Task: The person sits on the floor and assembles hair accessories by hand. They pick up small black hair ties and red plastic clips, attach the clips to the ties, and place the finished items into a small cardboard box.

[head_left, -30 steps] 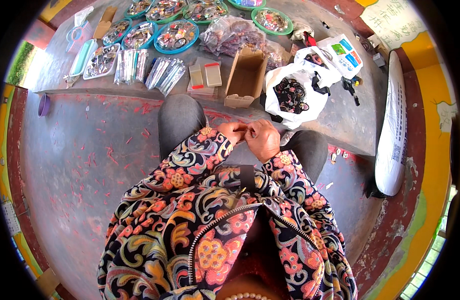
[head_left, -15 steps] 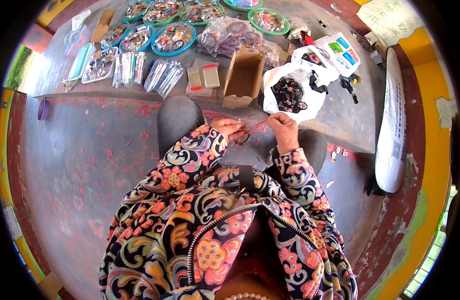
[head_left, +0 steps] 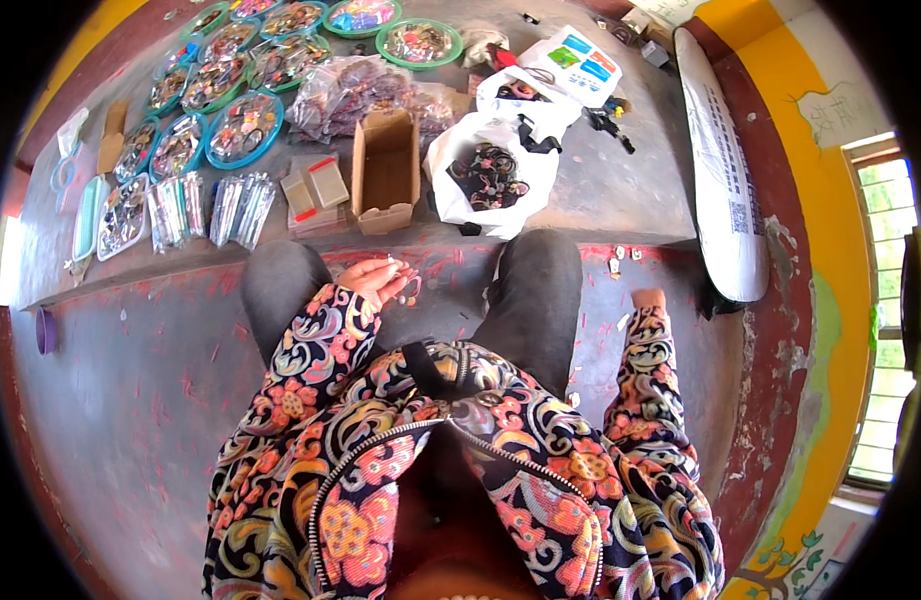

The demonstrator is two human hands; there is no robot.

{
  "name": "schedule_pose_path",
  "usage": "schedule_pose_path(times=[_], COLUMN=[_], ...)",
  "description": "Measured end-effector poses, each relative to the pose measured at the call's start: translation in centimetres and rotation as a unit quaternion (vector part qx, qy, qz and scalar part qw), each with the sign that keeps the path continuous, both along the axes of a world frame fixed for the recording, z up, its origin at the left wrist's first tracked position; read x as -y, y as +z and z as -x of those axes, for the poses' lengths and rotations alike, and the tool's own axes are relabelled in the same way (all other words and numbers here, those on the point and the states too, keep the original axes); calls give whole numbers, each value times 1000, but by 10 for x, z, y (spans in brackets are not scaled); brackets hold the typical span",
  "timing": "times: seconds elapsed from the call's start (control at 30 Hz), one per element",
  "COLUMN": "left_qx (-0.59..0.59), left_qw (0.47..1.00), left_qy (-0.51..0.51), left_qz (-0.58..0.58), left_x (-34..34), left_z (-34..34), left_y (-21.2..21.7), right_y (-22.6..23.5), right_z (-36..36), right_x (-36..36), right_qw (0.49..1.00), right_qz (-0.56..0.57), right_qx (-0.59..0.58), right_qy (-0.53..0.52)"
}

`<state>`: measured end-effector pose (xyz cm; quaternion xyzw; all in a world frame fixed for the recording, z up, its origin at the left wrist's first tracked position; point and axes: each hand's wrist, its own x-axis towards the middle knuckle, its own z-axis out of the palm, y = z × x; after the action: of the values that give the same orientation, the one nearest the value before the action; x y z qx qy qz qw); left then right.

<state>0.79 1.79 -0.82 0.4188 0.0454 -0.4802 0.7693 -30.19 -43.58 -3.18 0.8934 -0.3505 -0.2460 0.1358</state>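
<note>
My left hand [head_left: 379, 281] is over my lap beside my left knee. Its thumb and fingers are pinched on a thin pinkish loop that looks like a hair tie [head_left: 413, 290], which hangs from the fingertips. Out at the right, beyond my right knee, my right hand [head_left: 649, 298] is low over the grey floor. Its fingers are turned away, so I cannot see what they hold. Ahead of my knees a white plastic bag [head_left: 533, 185] lies open with dark hair ties [head_left: 488, 176] inside.
On the raised ledge stand an open cardboard box [head_left: 386, 212], clear cases [head_left: 330, 183], packs of slim wrapped items [head_left: 243, 209] and round baskets of small goods [head_left: 244, 128]. A long white wrapped roll [head_left: 723, 170] leans at the right. Small pale pieces [head_left: 615, 266] lie near my right hand.
My right hand has let go of the red strand stretched between both hands and swung out to the right. The left hand still has the loop. The view has turned rightward.
</note>
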Motion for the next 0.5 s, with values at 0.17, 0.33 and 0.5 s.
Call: schedule_pose_path(times=[0.17,0.33,0.5], left_qx=[-21,-17,21], left_qw=[999,999,1000], left_qy=[-8,13,4], left_qz=[-28,-32,-5], left_x=[-2,6,7], left_z=[2,3,3], left_y=[7,19,54], right_y=[8,50,100], right_z=[28,-21,-132], right_x=[0,-30,-121], right_qw=[963,687,575], right_qz=[-155,-338,-466], right_qx=[98,542,639], right_qy=[-197,-347,-211])
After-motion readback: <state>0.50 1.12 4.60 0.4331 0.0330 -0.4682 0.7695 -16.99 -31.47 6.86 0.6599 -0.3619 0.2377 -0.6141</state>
